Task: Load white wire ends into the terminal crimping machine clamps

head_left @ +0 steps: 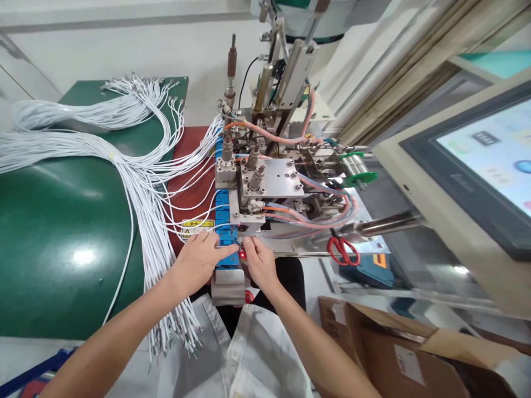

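My left hand (198, 261) lies over the row of blue clamps (222, 207), index finger stretched toward the near end. A white cable seems to run under that finger, partly hidden by it. Facing it, my right hand (258, 262) has thumb and forefinger pinched together at the clamp's right edge; whatever small piece is between them is too small to make out. A red light (242, 255) glows just below the fingertips. White cables (143, 221) from a large bundle lead into the clamps farther along, beneath the metal machine (271, 177).
A green table (62, 237) on the left carries the cable bundles. Red-handled scissors (343, 250) hang at the machine's right front. A wire spool (355, 168) with green flanges sits behind them. At right are a touch screen (489, 149) and a cardboard box (385, 348).
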A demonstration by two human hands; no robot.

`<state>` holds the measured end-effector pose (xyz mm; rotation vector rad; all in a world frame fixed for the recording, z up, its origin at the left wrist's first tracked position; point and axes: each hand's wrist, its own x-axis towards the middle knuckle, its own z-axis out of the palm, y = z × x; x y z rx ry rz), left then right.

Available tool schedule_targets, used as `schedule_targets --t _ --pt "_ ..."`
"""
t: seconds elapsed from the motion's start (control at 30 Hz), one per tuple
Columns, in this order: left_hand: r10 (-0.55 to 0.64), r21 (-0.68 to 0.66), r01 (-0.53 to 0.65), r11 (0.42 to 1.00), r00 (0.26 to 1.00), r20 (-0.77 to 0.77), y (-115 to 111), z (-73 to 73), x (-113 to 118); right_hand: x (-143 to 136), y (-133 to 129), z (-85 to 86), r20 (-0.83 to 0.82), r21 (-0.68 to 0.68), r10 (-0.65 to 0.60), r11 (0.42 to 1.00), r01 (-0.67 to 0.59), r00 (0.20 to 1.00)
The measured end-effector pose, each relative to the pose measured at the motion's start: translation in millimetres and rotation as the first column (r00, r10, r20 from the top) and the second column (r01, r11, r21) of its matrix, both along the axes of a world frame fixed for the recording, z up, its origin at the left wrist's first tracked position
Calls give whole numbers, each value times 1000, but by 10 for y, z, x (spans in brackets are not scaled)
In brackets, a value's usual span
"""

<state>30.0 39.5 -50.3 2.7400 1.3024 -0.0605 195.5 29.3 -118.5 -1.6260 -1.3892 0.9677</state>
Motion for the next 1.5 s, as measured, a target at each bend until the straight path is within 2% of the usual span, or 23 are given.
schedule_targets --t 0.13,0.3,0.63,0.8,0.93,1.2,1.5 --pt "5 -10 -5 1000 1000 -29 23 5 6 9 -6 -5 -30 8 1 1000 -1 1000" --pt "9 -5 -9 1000 997 -74 35 14 36 -32 3 1 17 29 21 999 -21 1000" --pt "0 45 3 999 998 -61 23 43 52 -74 40 9 62 87 12 996 -17 998" --pt "-65 63 63 996 997 29 28 -53 -71 11 60 17 40 61 56 996 -59 998" --pt "-55 104 38 994 985 162 29 -144 -179 21 55 37 52 49 59 997 -61 997" --pt "-14 53 10 999 997 71 -15 -103 -156 -93 51 59 86 87 -1 996 -7 996" --pt "-52 110 40 993 992 116 -27 -104 -164 -134 52 -27 27 99 -29 995 27 999"
